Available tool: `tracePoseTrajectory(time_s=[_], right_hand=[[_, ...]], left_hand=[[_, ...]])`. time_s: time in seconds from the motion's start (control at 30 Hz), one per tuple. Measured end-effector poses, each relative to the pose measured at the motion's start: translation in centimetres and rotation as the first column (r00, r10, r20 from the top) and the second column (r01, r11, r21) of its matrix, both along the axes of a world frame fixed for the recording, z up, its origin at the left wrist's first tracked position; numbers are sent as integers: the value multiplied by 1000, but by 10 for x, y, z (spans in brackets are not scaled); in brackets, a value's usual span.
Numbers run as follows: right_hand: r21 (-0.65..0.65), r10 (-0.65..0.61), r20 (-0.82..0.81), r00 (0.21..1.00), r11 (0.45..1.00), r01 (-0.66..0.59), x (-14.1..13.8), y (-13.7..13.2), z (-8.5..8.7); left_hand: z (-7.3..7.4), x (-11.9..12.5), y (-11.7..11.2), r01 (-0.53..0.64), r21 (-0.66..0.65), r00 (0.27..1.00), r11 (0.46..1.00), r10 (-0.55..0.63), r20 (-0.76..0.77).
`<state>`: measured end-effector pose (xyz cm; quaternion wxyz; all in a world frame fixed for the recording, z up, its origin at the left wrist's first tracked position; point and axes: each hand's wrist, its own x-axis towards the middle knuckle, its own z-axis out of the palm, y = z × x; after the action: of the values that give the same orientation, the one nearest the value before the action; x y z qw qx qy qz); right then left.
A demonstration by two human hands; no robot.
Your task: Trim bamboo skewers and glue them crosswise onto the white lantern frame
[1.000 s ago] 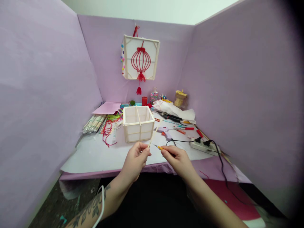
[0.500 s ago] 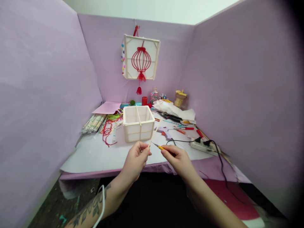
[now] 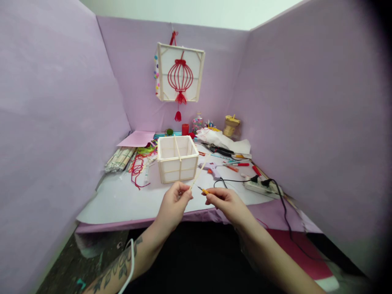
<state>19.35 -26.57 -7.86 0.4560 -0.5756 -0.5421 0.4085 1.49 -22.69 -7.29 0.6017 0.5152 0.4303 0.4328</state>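
A thin, straight stick of pale wood [image 3: 198,176] is held aslant above the near part of the table, its lower end pinched between the thumb and fingers of the left hand [image 3: 173,204]. A slim, yellow-handled craft knife [image 3: 205,191] is pinched in the right hand [image 3: 225,202], its blade just beside the stick. Beyond the hands, an open-topped box of white panels and pale wooden strips [image 3: 170,168] is set upright on a table covered in white sheeting [image 3: 122,206], with purple cloth [image 3: 208,215] along the near edge. To the box's left, tangled red cord [image 3: 136,170] is laid; to its right, a lilac glue gun [image 3: 211,167] and a white power strip [image 3: 259,188]. The table is enclosed by lilac walls [image 3: 131,77]; before the back one, a white, box-shaped lantern with a red motif [image 3: 180,75] is hung.
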Motion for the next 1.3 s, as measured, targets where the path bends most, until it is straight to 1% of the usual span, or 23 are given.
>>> tracePoseTrajectory(time_s=[0.13, 0.23, 0.33, 0.43, 0.5, 0.6, 0.73, 0.87, 0.9, 0.93, 0.97, 1.03, 1.1, 1.13, 1.2, 1.3], right_hand=[[34, -15, -23, 1000, 999, 16, -2, 2, -5], [55, -49, -11, 999, 997, 49, -6, 2, -10], [69, -76, 30, 997, 995, 74, -9, 2, -14], [151, -132, 110, 985, 982, 114, -13, 2, -17], [228, -187, 197, 962, 964, 140, -15, 2, -19], [313, -244, 313, 918, 939, 143, -19, 2, -22], [381, -299, 416, 859, 915, 134, -22, 2, -25], [455, -386, 517, 764, 880, 137, -24, 2, -27], [458, -390, 517, 762, 878, 139, -23, 2, -28], [444, -373, 500, 782, 885, 138, -22, 3, -27], [410, -332, 461, 823, 902, 133, -20, 4, -27], [298, -204, 325, 923, 949, 105, -16, 6, -26], [176, -89, 169, 982, 983, 59, -11, 9, -25], [133, -56, 115, 992, 990, 40, -9, 10, -25], [120, -46, 88, 995, 992, 35, -6, 11, -24], [233, -128, 225, 966, 970, 74, -6, 10, -25]], left_hand=[[-1, 0, 3, 3, 8, 1000, 1000, -4, 15], [-1, 2, 3, 19, -35, 998, 999, -16, 61], [-1, 5, 3, 24, -63, 995, 998, -18, 99], [-3, 7, 4, 12, -75, 991, 997, -2, 132], [-3, 7, 5, 2, -99, 988, 995, 14, 156], [-2, 6, 6, -6, -138, 981, 990, 32, 189], [-2, 6, 7, -13, -172, 976, 985, 50, 214], [-4, 7, 8, -13, -192, 973, 981, 57, 225], [-5, 7, 8, -12, -193, 972, 981, 57, 229], [-5, 7, 7, -11, -192, 971, 981, 57, 231], [-5, 7, 7, -10, -191, 971, 982, 55, 231], [-6, 6, 7, -3, -186, 973, 983, 46, 227], [-5, 5, 7, 9, -182, 975, 983, 32, 221], [-5, 5, 7, 17, -183, 975, 983, 24, 220], [-3, 5, 7, 34, -196, 975, 980, 11, 224], [-2, 6, 7, 57, -232, 970, 971, 1, 243]])
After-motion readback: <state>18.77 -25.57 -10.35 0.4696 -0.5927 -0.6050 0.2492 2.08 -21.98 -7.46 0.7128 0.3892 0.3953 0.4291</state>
